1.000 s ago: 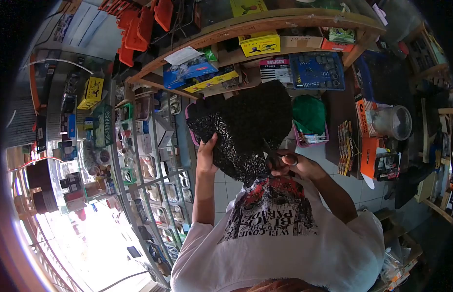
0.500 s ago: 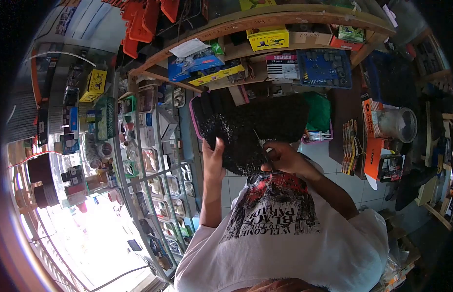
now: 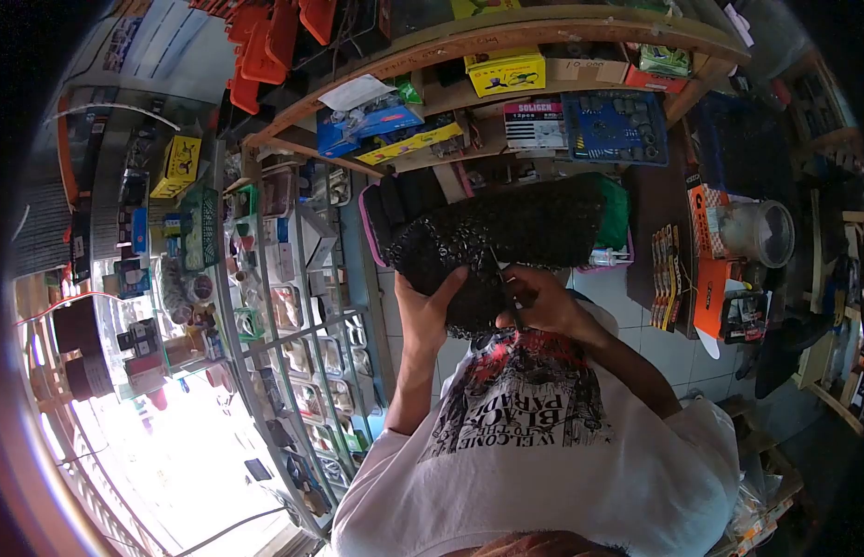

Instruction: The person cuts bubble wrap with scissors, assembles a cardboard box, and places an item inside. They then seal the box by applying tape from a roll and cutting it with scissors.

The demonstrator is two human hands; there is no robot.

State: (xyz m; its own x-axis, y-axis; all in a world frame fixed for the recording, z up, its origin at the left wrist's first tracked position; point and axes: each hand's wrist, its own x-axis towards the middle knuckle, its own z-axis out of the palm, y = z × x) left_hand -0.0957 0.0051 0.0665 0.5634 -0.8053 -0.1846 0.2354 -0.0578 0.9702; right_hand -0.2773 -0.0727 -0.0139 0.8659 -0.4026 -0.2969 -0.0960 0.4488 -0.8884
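A dark, shiny, rough-textured sheet or bundle (image 3: 543,218) stretches across the middle of the view, in front of my chest. My left hand (image 3: 432,304) grips its near left part, the thumb lying on top and the fingers hidden beneath. On the right, my right hand (image 3: 540,302) is closed around the dark handle of a scissors-like tool, whose thin blade (image 3: 494,258) points away from me over the dark material. The material's near edge hangs between both hands, just above my white printed shirt.
A wooden shelf (image 3: 506,39) with yellow and blue boxes crosses the far side. Glass display racks (image 3: 311,357) stand at the left. Orange boxes (image 3: 720,302) and a clear round jar (image 3: 771,234) are on the right. A green bag (image 3: 615,212) lies beyond the material.
My left hand has moved right, nearer my right hand, and its thumb now lies across the material. The dark material has bunched and shifted slightly to the right.
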